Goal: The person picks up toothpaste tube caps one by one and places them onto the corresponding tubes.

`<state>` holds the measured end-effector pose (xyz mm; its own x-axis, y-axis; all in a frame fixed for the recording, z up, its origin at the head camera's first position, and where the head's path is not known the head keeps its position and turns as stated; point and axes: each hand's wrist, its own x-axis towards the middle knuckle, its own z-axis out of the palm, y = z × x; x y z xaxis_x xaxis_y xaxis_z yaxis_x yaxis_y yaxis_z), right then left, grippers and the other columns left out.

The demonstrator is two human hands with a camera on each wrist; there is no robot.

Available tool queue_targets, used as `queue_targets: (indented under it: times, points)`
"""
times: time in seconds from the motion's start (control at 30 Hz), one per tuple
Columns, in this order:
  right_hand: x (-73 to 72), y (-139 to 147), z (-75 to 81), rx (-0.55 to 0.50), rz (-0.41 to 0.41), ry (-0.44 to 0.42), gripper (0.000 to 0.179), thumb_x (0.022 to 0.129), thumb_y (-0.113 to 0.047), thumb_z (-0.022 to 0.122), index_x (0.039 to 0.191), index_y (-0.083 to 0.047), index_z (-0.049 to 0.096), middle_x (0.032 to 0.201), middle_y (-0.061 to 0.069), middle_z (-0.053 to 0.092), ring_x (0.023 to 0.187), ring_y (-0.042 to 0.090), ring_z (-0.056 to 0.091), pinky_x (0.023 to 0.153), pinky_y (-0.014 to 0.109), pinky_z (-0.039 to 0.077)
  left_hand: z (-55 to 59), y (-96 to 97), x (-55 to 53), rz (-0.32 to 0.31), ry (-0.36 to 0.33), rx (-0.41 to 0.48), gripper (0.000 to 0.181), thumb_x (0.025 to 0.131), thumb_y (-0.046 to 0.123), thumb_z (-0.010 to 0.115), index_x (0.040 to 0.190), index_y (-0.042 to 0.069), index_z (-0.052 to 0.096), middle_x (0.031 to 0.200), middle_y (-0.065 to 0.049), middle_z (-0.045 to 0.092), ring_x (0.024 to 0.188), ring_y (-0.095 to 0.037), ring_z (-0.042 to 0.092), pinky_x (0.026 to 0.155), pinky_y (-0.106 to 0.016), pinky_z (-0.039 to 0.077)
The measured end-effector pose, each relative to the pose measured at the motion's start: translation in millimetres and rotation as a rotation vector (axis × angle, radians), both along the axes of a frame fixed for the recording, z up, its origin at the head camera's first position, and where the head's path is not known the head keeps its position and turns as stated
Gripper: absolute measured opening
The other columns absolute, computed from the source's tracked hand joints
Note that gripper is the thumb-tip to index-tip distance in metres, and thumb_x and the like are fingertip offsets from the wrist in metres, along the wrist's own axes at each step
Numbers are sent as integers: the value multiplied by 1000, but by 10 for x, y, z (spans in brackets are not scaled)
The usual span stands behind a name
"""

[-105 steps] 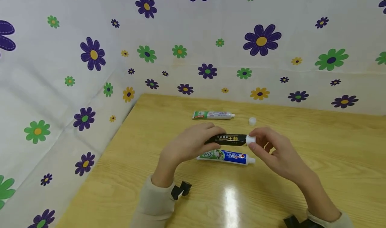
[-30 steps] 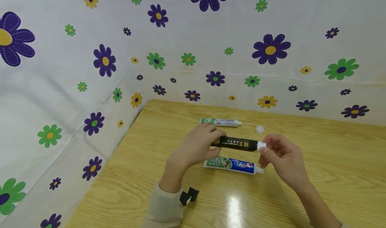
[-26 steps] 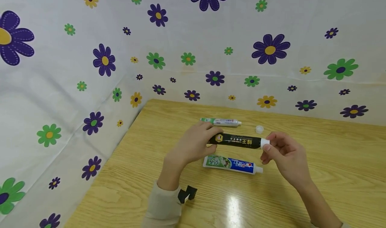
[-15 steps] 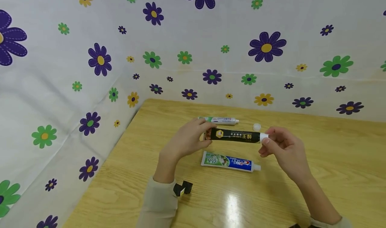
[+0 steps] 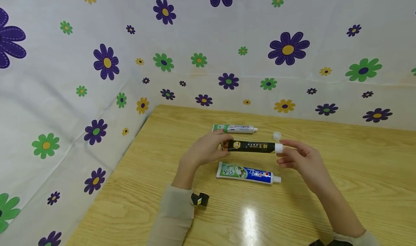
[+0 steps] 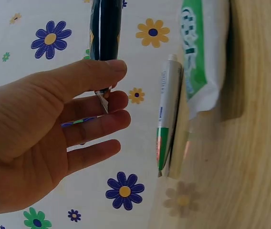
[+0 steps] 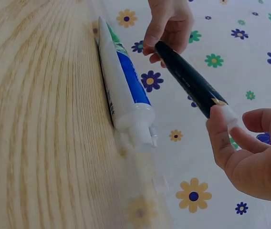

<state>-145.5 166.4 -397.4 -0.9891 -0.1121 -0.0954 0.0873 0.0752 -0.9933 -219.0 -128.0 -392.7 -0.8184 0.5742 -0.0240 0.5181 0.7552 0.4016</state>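
In the head view my left hand (image 5: 203, 149) pinches the flat tail of a black toothpaste tube (image 5: 251, 146), holding it level above the table. The left wrist view shows its thumb and forefinger at the tail, the other fingers spread apart. On the tube's right end sits a white cap (image 5: 278, 148). My right hand (image 5: 307, 163) has its thumb and fingers loosely curled about this cap; in the right wrist view one fingertip (image 7: 216, 113) touches beside it. Below the black tube lies a blue, green and white Crest toothpaste tube (image 5: 247, 172).
Behind the hands a smaller green and white toothpaste tube (image 5: 240, 129) lies on the wooden table (image 5: 351, 159), its nozzle pointing right. A loose white cap (image 5: 277, 135) is near it. A flower-patterned cloth (image 5: 253, 25) stands along the back and left edges.
My left hand has slid back to the black tube's tail, uncovering more of its label. The right hand stays at the cap, its fingers now looser. The lying tubes have not moved.
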Motion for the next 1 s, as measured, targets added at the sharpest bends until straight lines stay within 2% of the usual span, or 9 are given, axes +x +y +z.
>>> queue_targets:
  times: [0.1,0.23,0.4,0.53,0.77,0.87,1.0]
  points:
    - [-24,43,-21,33,33,-37,54,103,-29,56,145,4,44,101,4,72,86,12,70,79,28,58,-44,39,-20,14,11,-45,43,92,20,71,134,15,62,130,-4,61,111,-19,60,95,-38,50]
    - [-44,96,-60,66,77,-69,52,104,-26,52,146,3,43,115,14,69,87,14,69,76,28,58,-99,105,-31,28,43,-138,43,91,19,71,133,16,62,127,-3,63,102,-17,61,86,-34,53]
    - [-69,150,-122,115,165,-80,53,106,-23,48,150,3,36,132,29,57,91,18,67,79,30,56,-174,182,-35,43,102,-251,43,91,25,74,131,17,63,120,-2,66,99,-16,62,82,-32,53]
    - [-87,171,-150,158,214,-99,56,106,-24,47,153,2,31,138,31,52,94,18,66,81,30,55,-226,226,-30,49,124,-309,40,90,30,74,127,18,65,116,-1,66,99,-19,61,79,-34,54]
    - [-122,185,-213,182,249,-117,57,107,-24,44,153,5,28,135,29,55,95,17,65,79,29,55,-252,264,-2,89,135,-332,42,91,32,74,130,19,66,124,-4,61,115,-23,55,89,-39,53]
    - [-133,168,-235,189,253,-125,57,106,-24,46,152,6,29,133,28,57,94,17,65,77,29,55,-263,252,-12,88,103,-322,40,91,30,74,129,18,66,122,-5,60,110,-22,55,84,-37,53]
    - [-145,146,-252,214,282,-127,60,105,-24,48,152,7,29,133,28,57,94,19,67,75,30,56,-281,212,-50,45,33,-299,38,91,26,74,126,15,67,114,-5,60,95,-18,55,75,-32,51]
